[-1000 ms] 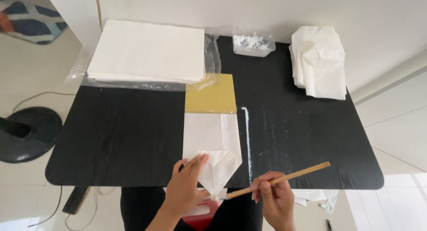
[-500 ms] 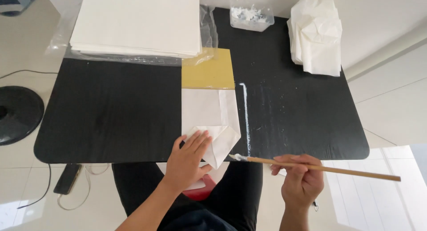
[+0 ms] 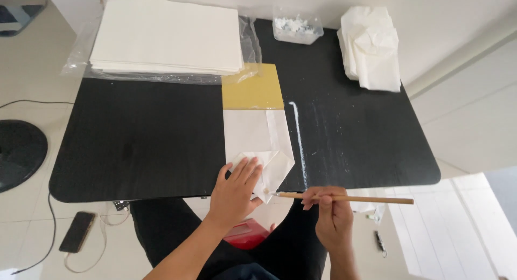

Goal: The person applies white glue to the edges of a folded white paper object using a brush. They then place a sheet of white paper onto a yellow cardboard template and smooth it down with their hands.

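Paper (image 3: 258,145) pinned — brush (image 3: 344,198) touching (fold).

I see a home craft corner: black table (image 3: 151,145), paper stack (image 3: 167,35) at eleven o'clock, tiled floor (image 3: 32,75).

Your right hand (image 3: 331,215) now levels the brush (image 3: 344,198), its tip on the folded corner of the white paper bag (image 3: 261,150), no longer tilted upward; your left hand (image 3: 234,191) presses flatter.
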